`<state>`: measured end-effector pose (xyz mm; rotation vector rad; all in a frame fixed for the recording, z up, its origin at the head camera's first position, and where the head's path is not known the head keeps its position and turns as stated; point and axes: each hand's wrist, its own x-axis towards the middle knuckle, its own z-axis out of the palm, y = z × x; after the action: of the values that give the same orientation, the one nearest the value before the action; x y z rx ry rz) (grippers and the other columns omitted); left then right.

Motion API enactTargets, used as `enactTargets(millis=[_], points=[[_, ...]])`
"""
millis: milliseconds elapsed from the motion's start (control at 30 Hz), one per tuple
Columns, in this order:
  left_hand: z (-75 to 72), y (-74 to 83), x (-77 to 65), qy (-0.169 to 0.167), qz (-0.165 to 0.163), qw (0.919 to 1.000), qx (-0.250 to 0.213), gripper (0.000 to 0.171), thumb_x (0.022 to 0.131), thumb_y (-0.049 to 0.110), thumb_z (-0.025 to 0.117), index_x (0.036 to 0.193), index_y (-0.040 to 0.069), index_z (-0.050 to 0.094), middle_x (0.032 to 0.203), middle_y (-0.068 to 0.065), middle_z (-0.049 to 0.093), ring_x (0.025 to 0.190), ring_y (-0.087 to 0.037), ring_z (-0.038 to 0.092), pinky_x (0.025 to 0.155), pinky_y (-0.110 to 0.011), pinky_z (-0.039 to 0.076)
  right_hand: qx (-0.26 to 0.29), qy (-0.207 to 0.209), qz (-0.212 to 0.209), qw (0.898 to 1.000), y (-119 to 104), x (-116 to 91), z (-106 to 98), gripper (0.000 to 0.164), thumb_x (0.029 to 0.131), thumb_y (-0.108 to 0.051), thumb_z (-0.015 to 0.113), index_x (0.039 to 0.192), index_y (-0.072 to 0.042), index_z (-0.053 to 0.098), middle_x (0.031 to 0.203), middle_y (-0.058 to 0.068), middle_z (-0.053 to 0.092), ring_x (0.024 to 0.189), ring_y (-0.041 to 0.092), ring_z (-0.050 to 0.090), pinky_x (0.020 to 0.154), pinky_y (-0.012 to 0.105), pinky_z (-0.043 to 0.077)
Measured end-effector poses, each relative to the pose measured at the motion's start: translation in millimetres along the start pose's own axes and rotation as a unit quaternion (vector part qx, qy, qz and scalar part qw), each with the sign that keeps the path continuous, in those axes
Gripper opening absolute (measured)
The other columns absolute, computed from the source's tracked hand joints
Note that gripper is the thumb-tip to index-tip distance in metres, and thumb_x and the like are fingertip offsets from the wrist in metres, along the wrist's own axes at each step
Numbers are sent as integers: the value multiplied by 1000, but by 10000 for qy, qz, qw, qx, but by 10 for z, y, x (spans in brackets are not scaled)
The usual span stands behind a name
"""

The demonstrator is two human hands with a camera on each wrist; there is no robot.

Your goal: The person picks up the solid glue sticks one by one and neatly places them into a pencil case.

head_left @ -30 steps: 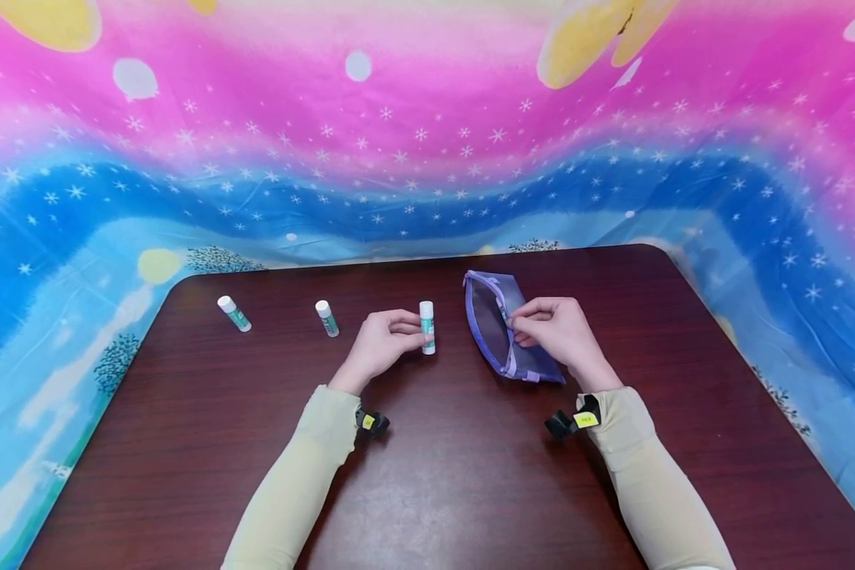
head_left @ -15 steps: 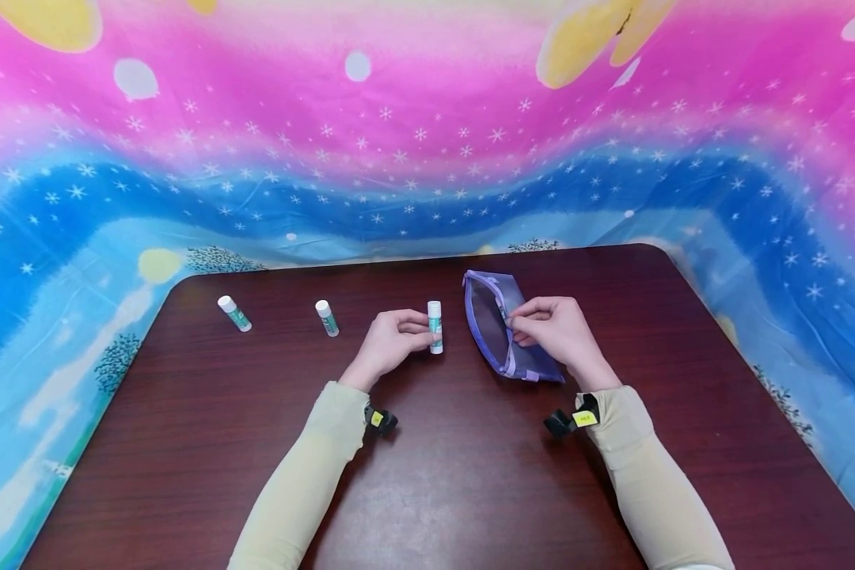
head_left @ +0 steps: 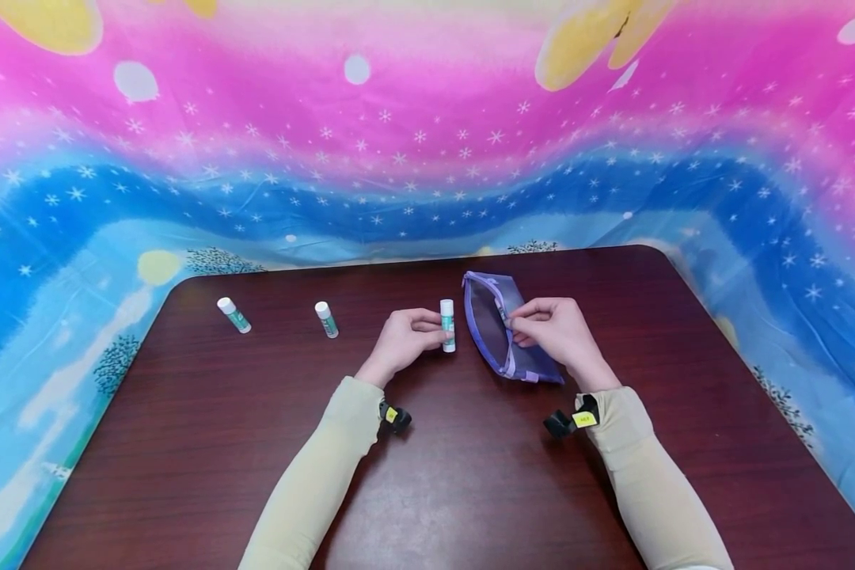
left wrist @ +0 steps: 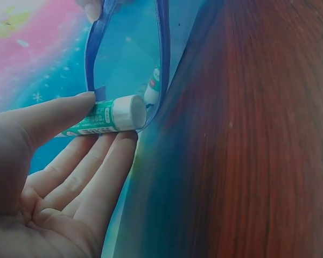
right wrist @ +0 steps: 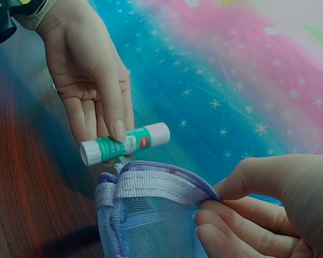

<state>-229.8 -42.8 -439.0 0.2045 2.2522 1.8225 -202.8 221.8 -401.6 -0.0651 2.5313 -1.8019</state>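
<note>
Between thumb and fingertips, my left hand (head_left: 403,342) pinches a white and green glue stick (head_left: 447,326), just left of the pouch's mouth. My right hand (head_left: 557,331) pinches the near rim of a purple mesh zip pouch (head_left: 486,336), whose mouth gapes toward the left hand. In the right wrist view the held glue stick (right wrist: 126,144) hangs beside the pouch's zip edge (right wrist: 161,183). Through the opening in the left wrist view, part of another glue stick (left wrist: 152,88) shows inside the pouch.
Two more glue sticks, one at the far left (head_left: 234,315) and one nearer the middle (head_left: 326,319), are on the dark wooden table (head_left: 427,483). Behind the table hangs a pink and blue patterned cloth (head_left: 427,158). Each wrist wears a black camera strap.
The left hand has carried its glue stick a little to the right, closer to the pouch. My right hand and the pouch have stayed nearly still.
</note>
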Motion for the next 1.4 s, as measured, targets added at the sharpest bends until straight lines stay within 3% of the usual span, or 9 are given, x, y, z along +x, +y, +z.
enactTargets(millis=[267,533,867,1400], points=[[106,-23,75,-36,-118,9982,-579,32,86,5,82,114,-5,71,100,-16,74,87,-23,75,79,-36,61,23,5,1,10000,5,5,-1,22,90,-9,78,103,9,75,91,20,75,68,23,72,66,33,62],[151,-29,135,-41,-305,9957,-877,32,87,7,82,114,-5,70,102,-17,74,87,-24,74,81,-37,60,-14,17,-5,10000,-12,0,-9,21,90,-9,78,102,8,75,90,19,75,68,23,72,66,33,62],[227,-28,177,-34,-334,9942,-1025,38,86,10,83,117,-6,69,104,-18,74,90,-30,74,83,-40,60,-18,12,74,10000,-30,-15,-7,22,90,-10,78,103,8,75,92,19,75,70,24,72,67,33,62],[361,23,249,-23,-441,9943,-970,34,86,7,83,114,-7,69,94,-15,75,81,-26,75,76,-34,61,-54,1,124,9999,-29,-2,14,22,91,-10,77,104,8,75,92,18,75,70,23,72,67,33,62]])
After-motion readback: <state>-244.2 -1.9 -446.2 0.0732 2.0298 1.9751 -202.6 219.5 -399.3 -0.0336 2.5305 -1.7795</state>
